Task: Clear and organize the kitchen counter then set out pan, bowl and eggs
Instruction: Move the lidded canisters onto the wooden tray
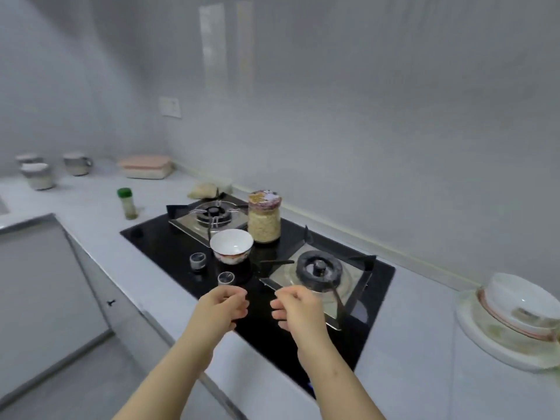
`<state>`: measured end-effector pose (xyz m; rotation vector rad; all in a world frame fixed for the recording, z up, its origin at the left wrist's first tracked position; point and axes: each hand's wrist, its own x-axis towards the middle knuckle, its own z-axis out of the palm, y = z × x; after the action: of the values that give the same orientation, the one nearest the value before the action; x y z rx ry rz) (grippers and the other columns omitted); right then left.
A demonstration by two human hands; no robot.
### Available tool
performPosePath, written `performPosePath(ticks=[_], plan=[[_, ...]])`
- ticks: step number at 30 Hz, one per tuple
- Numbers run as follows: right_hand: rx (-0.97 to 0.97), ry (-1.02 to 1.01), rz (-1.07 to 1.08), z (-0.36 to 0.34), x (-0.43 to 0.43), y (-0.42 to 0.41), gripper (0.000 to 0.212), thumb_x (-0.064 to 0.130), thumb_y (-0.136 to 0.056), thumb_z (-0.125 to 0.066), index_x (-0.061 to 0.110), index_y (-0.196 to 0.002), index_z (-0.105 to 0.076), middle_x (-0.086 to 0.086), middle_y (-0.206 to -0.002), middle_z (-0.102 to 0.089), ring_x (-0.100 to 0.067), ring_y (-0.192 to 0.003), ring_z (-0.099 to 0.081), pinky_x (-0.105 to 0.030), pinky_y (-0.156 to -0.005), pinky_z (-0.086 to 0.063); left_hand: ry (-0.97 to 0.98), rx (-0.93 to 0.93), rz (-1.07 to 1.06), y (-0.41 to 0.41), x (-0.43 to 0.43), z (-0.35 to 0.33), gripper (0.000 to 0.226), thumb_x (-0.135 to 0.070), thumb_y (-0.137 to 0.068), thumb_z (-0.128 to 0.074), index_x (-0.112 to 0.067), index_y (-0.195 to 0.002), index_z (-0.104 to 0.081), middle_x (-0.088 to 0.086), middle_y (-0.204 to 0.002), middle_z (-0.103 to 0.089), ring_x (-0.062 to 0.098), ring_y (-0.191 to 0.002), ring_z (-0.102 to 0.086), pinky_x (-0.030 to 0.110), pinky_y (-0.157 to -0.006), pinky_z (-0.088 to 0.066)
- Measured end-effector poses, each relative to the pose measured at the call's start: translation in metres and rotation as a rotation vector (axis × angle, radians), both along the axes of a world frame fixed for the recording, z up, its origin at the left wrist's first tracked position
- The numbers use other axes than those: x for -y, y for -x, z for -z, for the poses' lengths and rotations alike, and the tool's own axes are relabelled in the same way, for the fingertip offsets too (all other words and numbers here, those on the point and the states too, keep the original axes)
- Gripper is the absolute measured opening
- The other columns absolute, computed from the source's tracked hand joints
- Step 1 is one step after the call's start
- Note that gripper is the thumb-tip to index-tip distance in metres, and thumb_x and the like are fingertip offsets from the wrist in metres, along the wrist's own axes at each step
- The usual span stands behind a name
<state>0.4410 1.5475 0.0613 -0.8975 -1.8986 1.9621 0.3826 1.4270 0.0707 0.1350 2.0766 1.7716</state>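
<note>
Grey-walled kitchen; white counter [91, 228] with a black glass hob [160, 237] set into it. Left hand [222, 307] and right hand [295, 307] are held side by side over the hob's near edge, apart from each other, fingers loosely curled inward, nothing gripped by either.

Just beyond the left hand stands a small clear glass [226, 278]; a second small glass [198, 260] stands to its left. Behind them the white bowl [231, 245] sits upright on the hob glass, between the far burner [213, 212] and the near burner [318, 269]. A lidded jar of oats [264, 218] stands just behind the bowl.

Off the hob, to the left, a green-capped spice bottle [127, 204] stands on the counter. Far left: three mugs [38, 174] and folded cloths [145, 166] against the wall. Far right: a stack of plates [497, 338] with another bowl on top.
</note>
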Motion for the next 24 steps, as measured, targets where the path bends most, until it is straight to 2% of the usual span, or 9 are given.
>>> performPosePath(ticks=[7,11,15,19,24], plan=[[-0.018,-0.054,-0.313,-0.009,0.127,0.111,0.011,0.014,-0.092,-0.05,0.016,-0.087,-0.06,0.0,-0.077,-0.063,-0.01,-0.066,-0.055,-0.022,-0.065,-0.044,-0.006,-0.06,-0.221,0.084,0.134,-0.004,0.01,-0.02,-0.094,-0.052,-0.018,-0.095,-0.062,0.003,-0.095,-0.066,0.017,-0.091,-0.063,0.029,-0.077,-0.047],[-0.048,-0.072,-0.444,-0.012,0.205,0.197,0.011,0.017,-0.092,-0.05,0.016,-0.094,-0.061,0.0,-0.08,-0.063,-0.01,-0.07,-0.058,-0.023,-0.067,-0.048,-0.017,-0.098,-0.317,0.154,0.212,-0.011,0.011,-0.019,-0.094,-0.051,-0.019,-0.093,-0.062,0.001,-0.092,-0.067,0.014,-0.086,-0.064,0.027,-0.074,-0.046],[-0.055,-0.022,-0.513,-0.019,0.298,0.294,0.011,0.015,-0.092,-0.049,0.016,-0.094,-0.06,-0.002,-0.08,-0.064,-0.013,-0.07,-0.058,-0.022,-0.061,-0.046,-0.002,-0.112,-0.391,0.238,0.306,-0.02,0.009,-0.018,-0.094,-0.052,-0.017,-0.091,-0.06,0.002,-0.088,-0.064,0.015,-0.081,-0.061,0.024,-0.069,-0.042],[-0.065,-0.005,-0.568,-0.026,0.359,0.367,0.015,0.012,-0.093,-0.048,0.019,-0.084,-0.057,-0.001,-0.077,-0.062,-0.012,-0.065,-0.057,-0.023,-0.062,-0.045,0.057,-0.122,-0.432,0.305,0.375,-0.024,0.009,-0.019,-0.095,-0.05,-0.019,-0.091,-0.058,0.002,-0.089,-0.063,0.014,-0.082,-0.059,0.023,-0.068,-0.042],[-0.034,-0.007,-0.627,-0.017,0.408,0.46,0.014,0.012,-0.093,-0.047,0.02,-0.086,-0.056,-0.001,-0.077,-0.061,-0.013,-0.066,-0.056,-0.023,-0.062,-0.045,0.045,-0.06,-0.5,0.393,0.424,-0.018,0.008,-0.021,-0.095,-0.051,-0.02,-0.091,-0.059,0.005,-0.096,-0.064,0.015,-0.085,-0.061,0.026,-0.075,-0.047]])
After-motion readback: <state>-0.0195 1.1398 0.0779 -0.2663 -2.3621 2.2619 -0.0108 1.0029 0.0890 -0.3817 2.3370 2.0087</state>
